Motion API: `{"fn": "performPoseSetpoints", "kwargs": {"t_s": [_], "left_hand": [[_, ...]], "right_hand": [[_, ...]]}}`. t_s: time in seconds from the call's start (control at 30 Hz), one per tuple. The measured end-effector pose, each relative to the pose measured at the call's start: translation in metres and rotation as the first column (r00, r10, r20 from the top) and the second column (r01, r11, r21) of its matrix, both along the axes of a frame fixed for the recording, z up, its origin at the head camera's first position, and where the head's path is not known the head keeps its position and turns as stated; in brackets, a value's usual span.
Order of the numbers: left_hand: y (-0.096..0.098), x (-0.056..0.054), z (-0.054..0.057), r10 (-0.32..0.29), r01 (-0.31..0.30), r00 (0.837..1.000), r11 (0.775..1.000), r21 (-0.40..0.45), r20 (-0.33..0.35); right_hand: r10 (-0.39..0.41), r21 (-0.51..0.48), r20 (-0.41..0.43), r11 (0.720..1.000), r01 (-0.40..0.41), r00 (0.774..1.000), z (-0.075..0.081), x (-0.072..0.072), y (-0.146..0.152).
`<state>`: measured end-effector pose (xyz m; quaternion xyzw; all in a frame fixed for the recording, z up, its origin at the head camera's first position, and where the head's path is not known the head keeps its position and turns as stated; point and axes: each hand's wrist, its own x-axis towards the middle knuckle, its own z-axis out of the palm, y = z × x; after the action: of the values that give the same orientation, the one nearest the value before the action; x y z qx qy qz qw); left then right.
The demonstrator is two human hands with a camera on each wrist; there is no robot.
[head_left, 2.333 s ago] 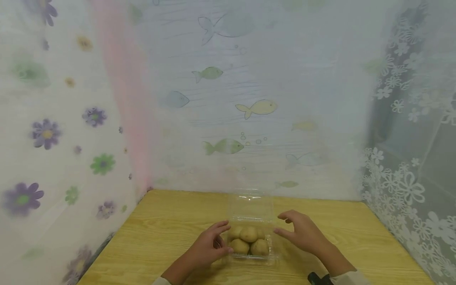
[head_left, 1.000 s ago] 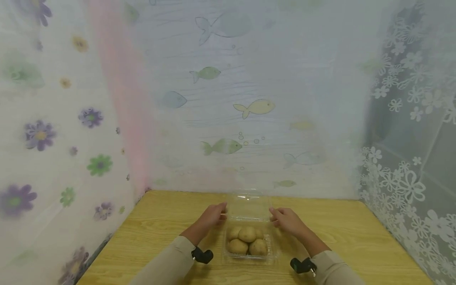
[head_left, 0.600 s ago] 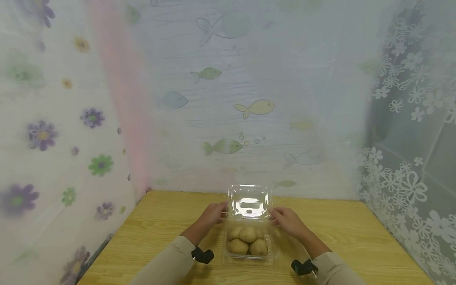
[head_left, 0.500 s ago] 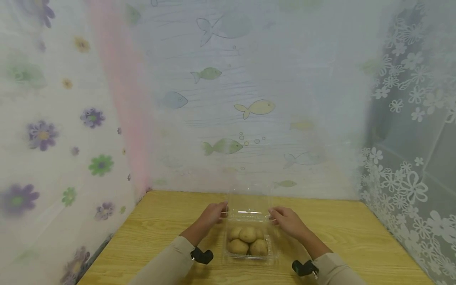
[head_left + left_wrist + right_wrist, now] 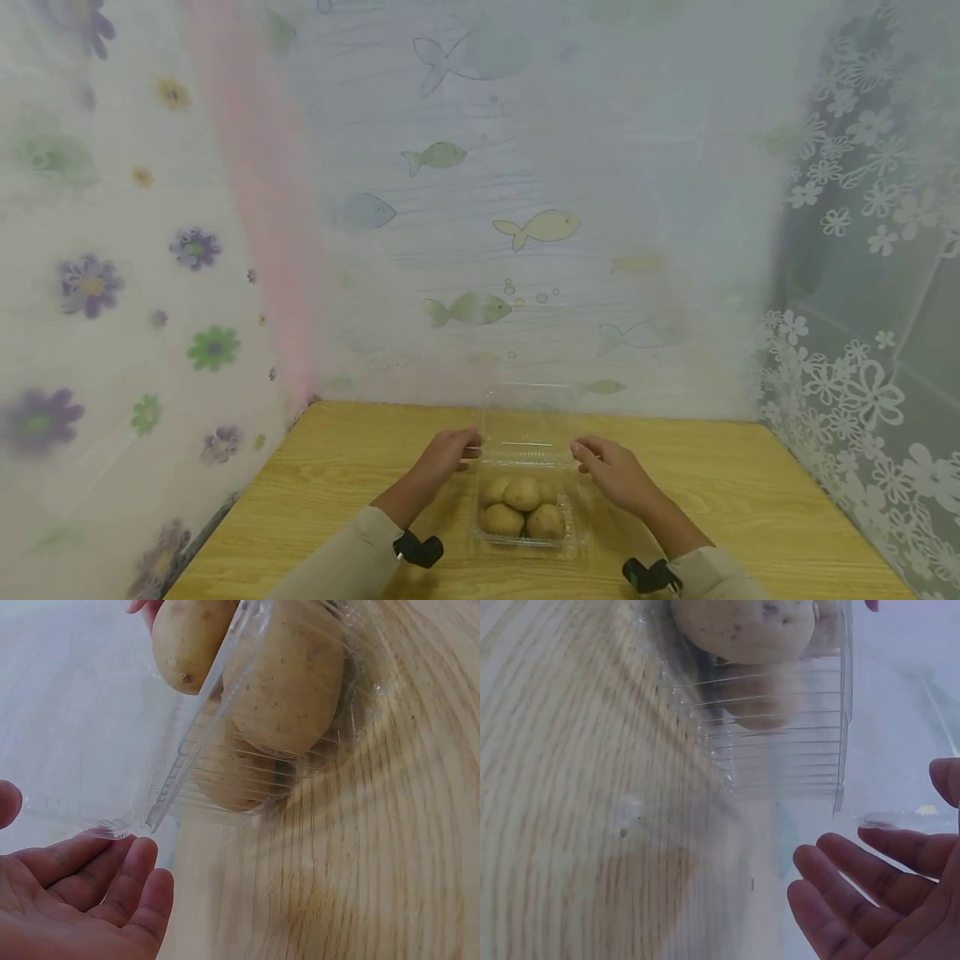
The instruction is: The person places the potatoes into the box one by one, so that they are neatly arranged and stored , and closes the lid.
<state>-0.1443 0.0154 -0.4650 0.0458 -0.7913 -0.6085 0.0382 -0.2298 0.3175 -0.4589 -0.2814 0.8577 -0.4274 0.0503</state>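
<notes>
A clear plastic clamshell box (image 5: 525,542) holds several potatoes (image 5: 522,493), and its transparent lid (image 5: 527,417) stands raised at the back. At the lid's left side is my left hand (image 5: 444,454); in the left wrist view its fingertips (image 5: 127,844) touch the lid's lower corner, with the thumb apart from them. My right hand (image 5: 613,468) is at the lid's right side. The right wrist view shows its fingers (image 5: 832,859) loosely extended, the forefinger close to the lid's corner; whether it touches cannot be told.
The box stands on a wood-grain table (image 5: 360,467). A printed fish curtain (image 5: 525,275) hangs right behind the table, with a flowered sheet (image 5: 112,333) on the left and a white-flower sheet (image 5: 862,400) on the right. Dark devices sit at both wrists.
Both hands have moved from beside the potatoes to the lid's sides. The lid has tilted up a little further. Most recently the right hand has shifted slightly right, away from the lid.
</notes>
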Motion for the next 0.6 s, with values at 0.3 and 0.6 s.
{"fn": "performPoseSetpoints", "kwargs": {"t_s": [0.3,0.6], "left_hand": [[-0.003,0.01,-0.002,-0.041,0.042,0.999,0.999,0.007,-0.035],[-0.004,0.016,-0.005,-0.078,0.077,0.995,0.997,-0.026,-0.056]], "right_hand": [[0.004,-0.011,-0.006,1.0,-0.004,1.0,0.001,0.009,0.006],[0.006,-0.019,0.016,1.0,-0.006,1.0,0.0,0.014,0.01]]}}
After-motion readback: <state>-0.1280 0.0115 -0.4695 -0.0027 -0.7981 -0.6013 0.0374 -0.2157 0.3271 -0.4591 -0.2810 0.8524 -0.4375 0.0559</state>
